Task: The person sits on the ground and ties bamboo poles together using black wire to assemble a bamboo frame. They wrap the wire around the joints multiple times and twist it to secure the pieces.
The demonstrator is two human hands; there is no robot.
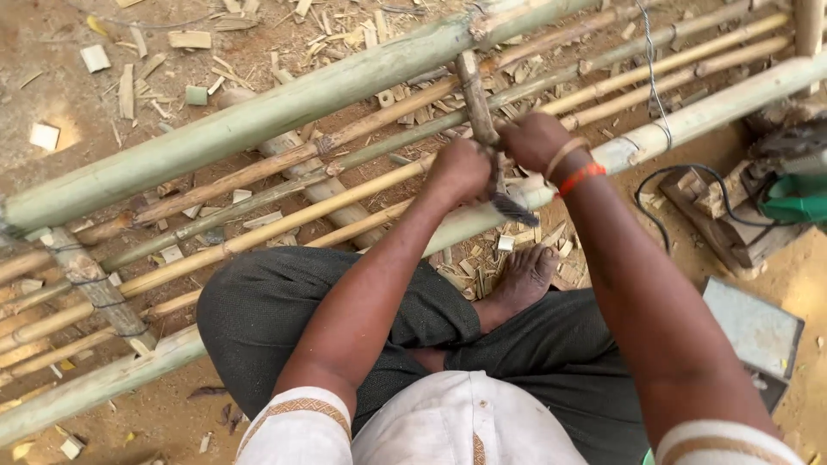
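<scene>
While the person sits cross-legged on the dirt at the bottom of the frame, both hands meet just right of centre over a bamboo frame of thick green poles and thinner yellow canes. The left hand point(458, 170) is curled into a closed fist on the near thick pole point(689, 116), apparently gripping something small that cannot be made out. The right hand point(536, 140), with an orange band and a pale thread at the wrist, is closed around the lower part of a short brown cross-stick point(476, 99) that stands across the canes and reaches up to the far thick pole point(258, 116) in the upper middle. A bare foot point(524, 277) rests under the near pole. Bamboo chips point(189, 39) litter the upper left, and a green power tool point(797, 200) with a black cable lies at the right edge.
</scene>
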